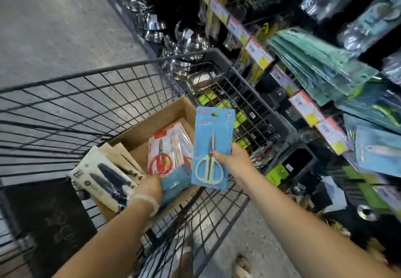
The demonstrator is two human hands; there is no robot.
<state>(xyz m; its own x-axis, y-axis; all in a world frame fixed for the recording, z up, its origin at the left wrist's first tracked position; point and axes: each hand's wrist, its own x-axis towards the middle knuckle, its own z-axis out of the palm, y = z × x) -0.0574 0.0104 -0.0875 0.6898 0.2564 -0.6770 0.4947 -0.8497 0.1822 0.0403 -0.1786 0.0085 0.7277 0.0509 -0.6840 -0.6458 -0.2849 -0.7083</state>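
Note:
My right hand (233, 161) pinches a blue card pack of pale-green-handled scissors (211, 147), held upright above the cart. My left hand (149, 187), in a thin clear glove, reaches into a cardboard box (160, 115) inside the wire shopping cart (91, 95) and grips the edge of another blue pack (174, 180). In the box lie red-handled scissors packs (161, 156) and several cream packs with dark tools (104, 179).
Store shelving runs along the right with hanging teal and blue packs (314, 65), red price tags (306, 107) and steel bowls and lids (152, 26) farther up the aisle. Grey concrete floor (54, 28) lies to the left. My sandalled foot (243, 267) shows below.

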